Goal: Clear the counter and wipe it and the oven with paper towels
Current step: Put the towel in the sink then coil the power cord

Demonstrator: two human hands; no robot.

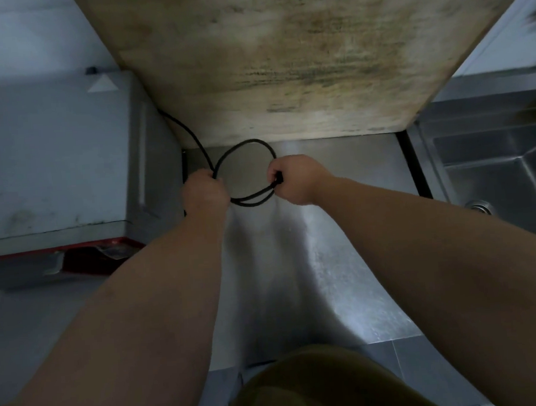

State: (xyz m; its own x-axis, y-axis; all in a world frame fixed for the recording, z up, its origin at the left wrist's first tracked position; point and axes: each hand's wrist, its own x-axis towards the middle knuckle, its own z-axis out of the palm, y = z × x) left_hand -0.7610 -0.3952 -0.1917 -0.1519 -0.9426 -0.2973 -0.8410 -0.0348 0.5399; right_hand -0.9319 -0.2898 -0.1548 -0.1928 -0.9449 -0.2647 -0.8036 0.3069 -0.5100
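Note:
A black power cord runs from behind the grey oven on the left and is coiled in loops over the steel counter. My left hand is closed around the cord where the loops cross. My right hand grips the other side of the loops, with the plug end inside its fingers. Both hands hover just above the counter, in front of a large stained wooden cutting board that stands on edge at the back. No paper towels are in view.
A steel sink with a drain lies to the right of the counter. The oven has a red lower edge at its front. The cutting board fills the back of the counter.

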